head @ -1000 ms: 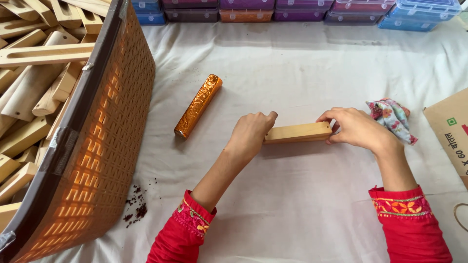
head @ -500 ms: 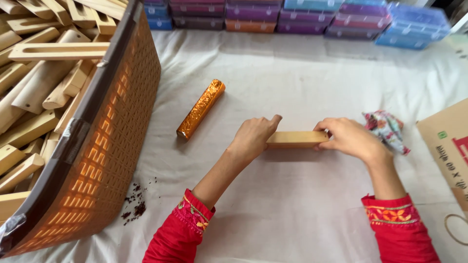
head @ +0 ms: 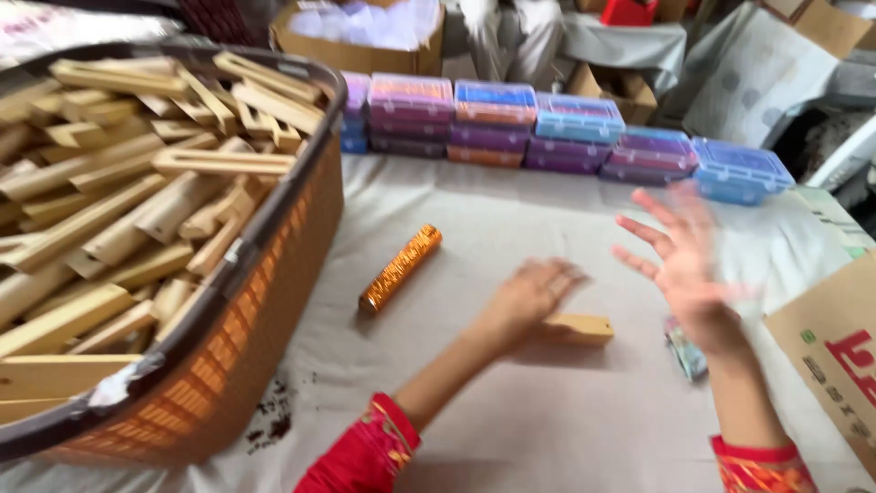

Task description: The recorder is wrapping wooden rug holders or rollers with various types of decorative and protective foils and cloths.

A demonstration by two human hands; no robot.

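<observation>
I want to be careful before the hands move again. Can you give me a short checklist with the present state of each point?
1. Left hand rests on the wooden block: ok.
2. Right hand off the block, raised and open: ok.
3. Block lies flat on the white cloth: ok.
4. Orange foil roll apart from the block: ok.
5. Left grip closed around the block: cannot tell, blurred.
6. Brown basket of wooden pieces stands beside, not touching the hands: ok.
</observation>
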